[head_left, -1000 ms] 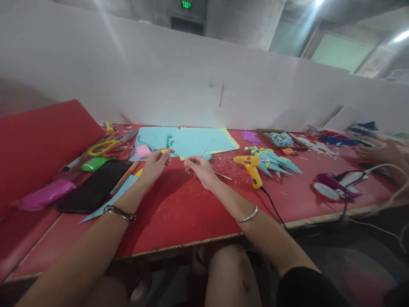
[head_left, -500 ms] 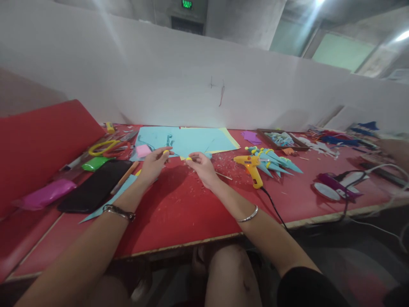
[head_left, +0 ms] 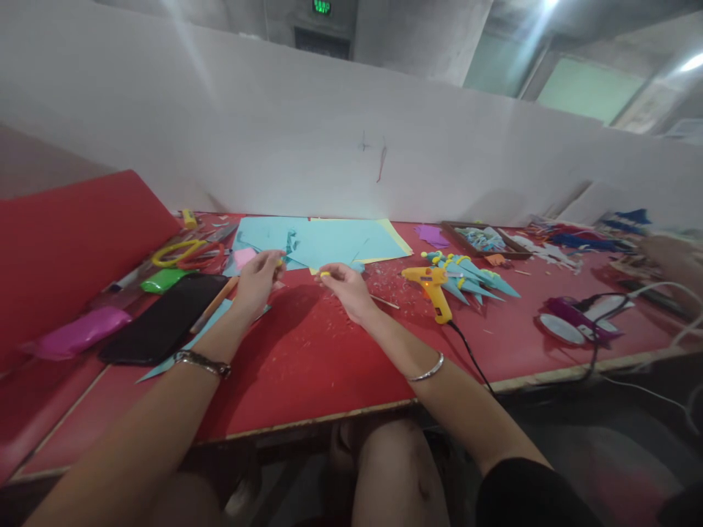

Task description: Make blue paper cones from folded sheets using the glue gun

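Note:
My left hand (head_left: pixel 259 282) is closed in a pinch over the red tabletop, and a small yellow clay lump (head_left: pixel 280 263) shows at its fingertips. A short gap to the right, my right hand (head_left: pixel 350 289) pinches another small yellow clay piece (head_left: pixel 325 274) between thumb and finger. Behind both hands lie light-blue paper sheets (head_left: pixel 329 238), with a yellow sheet's edge showing underneath. A pink block (head_left: pixel 244 257) sits just beyond my left hand. Under my left forearm is a pointed blue paper piece (head_left: pixel 217 320), partly hidden.
To the right lie a yellow glue gun (head_left: pixel 433 289), blue paper cones (head_left: pixel 472 278) with yellow trim, a tray of scraps (head_left: pixel 483 240) and a purple power strip (head_left: pixel 582 322). On the left are a black phone (head_left: pixel 165 322), yellow-handled scissors (head_left: pixel 179 253), and green (head_left: pixel 168 281) and pink packets (head_left: pixel 85 333).
My left hand has moved slightly left and turned, so its yellow lump is more covered by the fingers. My right hand has barely moved.

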`<state>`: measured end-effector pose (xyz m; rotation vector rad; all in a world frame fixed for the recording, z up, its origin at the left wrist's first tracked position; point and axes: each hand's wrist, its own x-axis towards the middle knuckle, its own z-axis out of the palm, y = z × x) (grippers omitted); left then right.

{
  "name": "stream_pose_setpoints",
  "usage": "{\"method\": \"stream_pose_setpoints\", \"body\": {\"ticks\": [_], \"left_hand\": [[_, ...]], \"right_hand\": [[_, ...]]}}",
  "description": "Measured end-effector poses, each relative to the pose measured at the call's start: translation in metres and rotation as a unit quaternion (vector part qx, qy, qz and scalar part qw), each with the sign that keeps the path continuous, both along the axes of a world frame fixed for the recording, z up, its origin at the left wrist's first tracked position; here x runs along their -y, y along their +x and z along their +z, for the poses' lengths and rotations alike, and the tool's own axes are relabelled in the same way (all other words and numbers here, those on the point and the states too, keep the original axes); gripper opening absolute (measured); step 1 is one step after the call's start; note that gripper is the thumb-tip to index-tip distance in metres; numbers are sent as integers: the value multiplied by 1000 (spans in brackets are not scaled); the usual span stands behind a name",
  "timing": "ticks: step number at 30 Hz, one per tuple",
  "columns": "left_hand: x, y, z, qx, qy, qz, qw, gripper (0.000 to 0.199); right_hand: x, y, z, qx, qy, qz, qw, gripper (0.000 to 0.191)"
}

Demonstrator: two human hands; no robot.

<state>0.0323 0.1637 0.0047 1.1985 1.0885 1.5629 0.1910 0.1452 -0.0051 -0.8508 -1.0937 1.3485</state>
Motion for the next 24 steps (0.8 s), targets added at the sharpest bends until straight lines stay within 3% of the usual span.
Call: {"method": "stream_pose_setpoints", "body": {"ticks": [5,10,13,18,24], "left_hand": [[-3,1,0,68,-27,35,997,20],[3,3,8,124,-73,-33,989,11],[3,3,8,120,-59,-52,990,6],[5,1,8,126,1,-88,988,35],[4,0,8,137,-64,-27,988,16]], "right_hand": [[1,-1,1,-59,-30,-14,998,26],[4,-1,5,-5,-51,44,998,13],[5,0,4,57,-19,26,998,13],[3,2,2,107,21,-46,993,13],[0,0,4,-20,-47,-31,998,10]]}}
